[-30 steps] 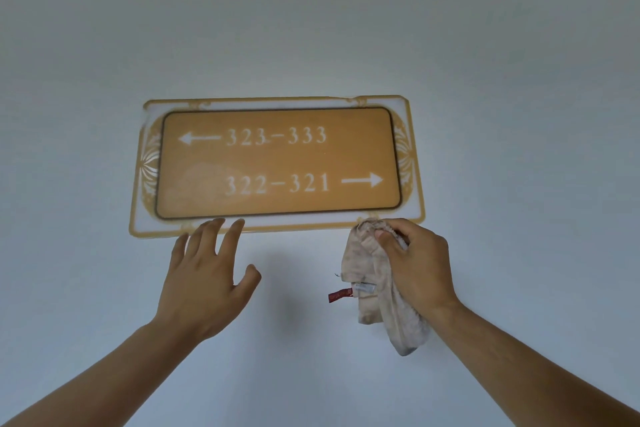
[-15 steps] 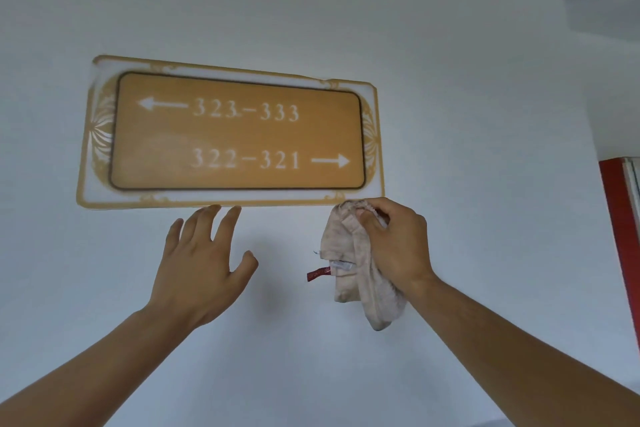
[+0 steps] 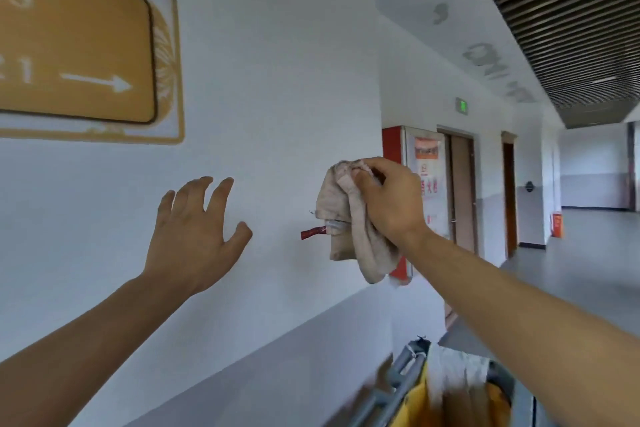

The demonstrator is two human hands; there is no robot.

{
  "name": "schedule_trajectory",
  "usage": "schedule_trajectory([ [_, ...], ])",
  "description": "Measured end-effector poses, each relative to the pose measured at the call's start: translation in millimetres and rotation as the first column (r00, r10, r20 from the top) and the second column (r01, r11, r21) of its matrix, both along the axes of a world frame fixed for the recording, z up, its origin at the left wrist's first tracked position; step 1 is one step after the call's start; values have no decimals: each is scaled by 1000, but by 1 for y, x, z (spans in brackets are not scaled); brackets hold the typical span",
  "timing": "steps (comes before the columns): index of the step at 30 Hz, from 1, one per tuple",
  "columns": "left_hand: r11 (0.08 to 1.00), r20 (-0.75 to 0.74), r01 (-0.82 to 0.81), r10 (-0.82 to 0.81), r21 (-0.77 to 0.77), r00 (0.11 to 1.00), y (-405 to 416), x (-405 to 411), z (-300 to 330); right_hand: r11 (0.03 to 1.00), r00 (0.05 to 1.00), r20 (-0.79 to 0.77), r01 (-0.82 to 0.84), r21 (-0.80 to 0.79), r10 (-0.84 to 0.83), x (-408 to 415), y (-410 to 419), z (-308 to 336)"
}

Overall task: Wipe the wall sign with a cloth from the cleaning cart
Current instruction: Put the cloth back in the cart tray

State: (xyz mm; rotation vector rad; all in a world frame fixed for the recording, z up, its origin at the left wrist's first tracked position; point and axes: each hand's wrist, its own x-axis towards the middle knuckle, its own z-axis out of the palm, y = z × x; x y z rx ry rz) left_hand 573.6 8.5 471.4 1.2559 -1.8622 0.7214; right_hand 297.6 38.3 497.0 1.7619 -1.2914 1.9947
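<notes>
- Gripping a crumpled beige cloth (image 3: 346, 218) with a small red tag, the right hand (image 3: 388, 201) sits right of centre in the frame, fingers closed over the bunched top while the rest hangs loose below.
- The left hand (image 3: 194, 229) is empty, left of centre, fingers spread wide toward the white wall (image 3: 277, 80); whether it touches the wall I cannot tell.
- The rectangular orange wall sign (image 3: 76, 45) with white numbers, an arrow and a gold-patterned border is at the upper left, partly cut off, well apart from the cloth.
- The cloth looks light, soft and limp, so it should fold easily; bunching it into a pad under the palm would probably wipe better than holding one corner.
- The sign looks flat, rigid and smooth, likely fixed to the wall.
- The cleaning cart (image 3: 433, 388), grey-framed with a yellow bag, shows blurred at the bottom right.
</notes>
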Motion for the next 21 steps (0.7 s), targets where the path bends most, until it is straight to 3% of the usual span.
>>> schedule_trajectory([
  [5,993,75,118,-120,28,990,-29,-130,-29,986,988,18,155,55,-157,-131,10,-36],
  [12,943,149,283,-310,175,939,-75,-350,-113,918,950,-12,304,253,-312,-326,-6,-137],
  [21,789,200,462,-570,405,797,-94,-528,-260,783,906,-35,382,491,-421,-450,11,-285],
])
